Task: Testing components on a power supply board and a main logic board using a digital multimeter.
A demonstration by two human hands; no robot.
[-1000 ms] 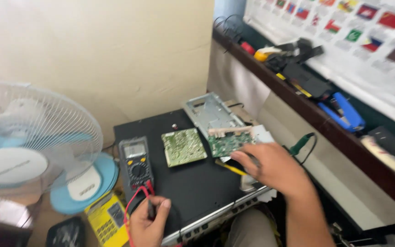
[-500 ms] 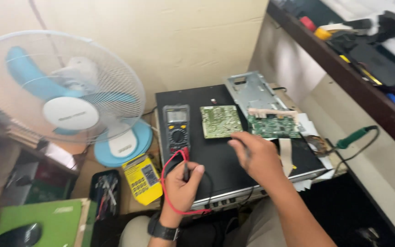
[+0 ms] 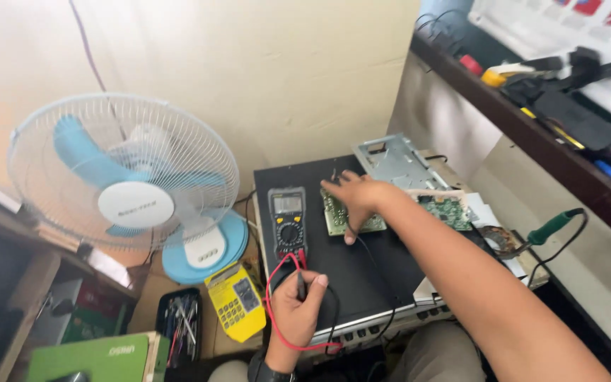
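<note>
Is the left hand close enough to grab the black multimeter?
Probably yes. The left hand holds a probe just below the multimeter, with only the red lead between them. It would likely have to drop the probe first.

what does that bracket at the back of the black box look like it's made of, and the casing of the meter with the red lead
The bracket looks like bare sheet metal: dull silver-grey, thin, with punched cut-outs. The meter casing looks like moulded plastic, dark grey and matt, with rounded edges; it could carry a rubbery sleeve, which the view leaves open. The left hand holds its probe.
</note>
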